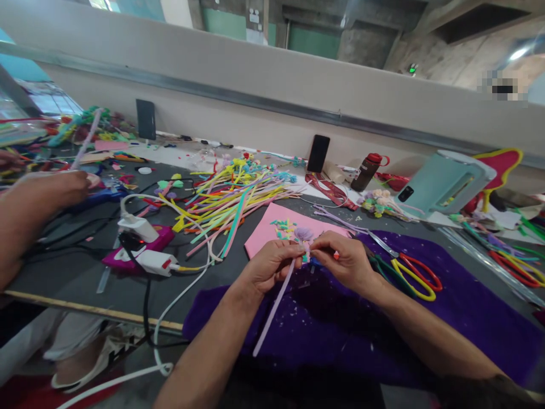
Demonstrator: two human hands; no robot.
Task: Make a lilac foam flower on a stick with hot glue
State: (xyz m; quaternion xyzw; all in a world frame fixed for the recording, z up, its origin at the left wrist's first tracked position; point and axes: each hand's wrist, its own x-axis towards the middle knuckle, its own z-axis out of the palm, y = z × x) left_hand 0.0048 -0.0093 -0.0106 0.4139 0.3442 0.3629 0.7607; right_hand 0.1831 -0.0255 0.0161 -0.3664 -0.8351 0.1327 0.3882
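Left hand: the left hand (269, 262) is closed around the upper end of a pale lilac pipe cleaner (273, 309), whose long tail slants down and to the left over the purple cloth (460, 318).
Right hand: the right hand (344, 258) pinches its fingertips together at the small lilac flower (303, 234) on top of that stem, right against the left hand.
Where the flower sits: held just above the near edge of the pink sheet (272, 224), in the middle of the bench (72, 267).
Right of the hands: two pairs of scissors, one yellow-handled (412, 279) and one red-handled (421, 270), lie on the cloth near the right hand.
Far left of them: a loose heap of coloured pipe cleaners (230, 199) spreads over the bench; nearer and further left lies a pink power strip (136, 250) with white plugs and cables.
Far side: a black phone (318, 153) leans on the wall, a dark bottle with a red cap (367, 170) just right of it, then a pale teal machine (443, 182).
Left edge: another person's hand (55, 190) holds up a lilac stem (85, 139).
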